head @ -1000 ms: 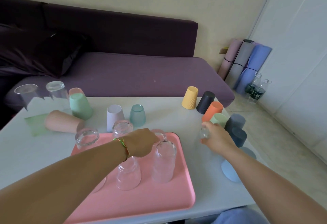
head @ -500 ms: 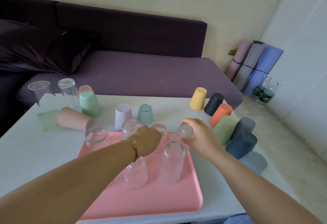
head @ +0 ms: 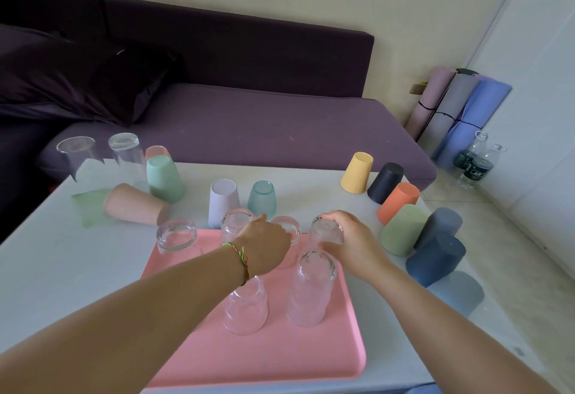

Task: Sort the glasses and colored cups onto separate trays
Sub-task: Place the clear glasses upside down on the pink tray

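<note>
Glasses on the pink tray (head: 280,362): from the head view, four stand upturned, two in the near row (head: 245,306) (head: 311,288) and two at the back left (head: 175,235) (head: 235,222). They look spaced to leave room for more.
Right hand (head: 351,244): its fingers are wrapped round an upturned glass (head: 325,232) at the tray's far right edge, just behind the near-right one. It grips high on the base, probably so the rim can land flat.
Left hand (head: 264,244): it lies over the back-row glass (head: 286,228) with the knuckles toward the camera. The fingers are hidden, so I cannot tell whether they clamp it or only steady it.
Stray glasses: two (head: 76,151) (head: 124,148) wait at the table's (head: 62,269) far left corner, well apart from the tray.
Right cup cluster: yellow cup (head: 357,172), black cup (head: 385,182), orange cup (head: 398,202), green cup (head: 403,228) and two dark blue cups (head: 438,225) (head: 435,260) crowd together. A blue tray (head: 460,294) shows beside them, which is likely their home.
Left cups: the ribbed pink cup (head: 133,204) lies on its side. The mint cup (head: 165,179), lilac cup (head: 224,200) and teal cup (head: 262,199) stand upturned and unsorted.
Step in hand: by my reckoning, setting this glass down.
</note>
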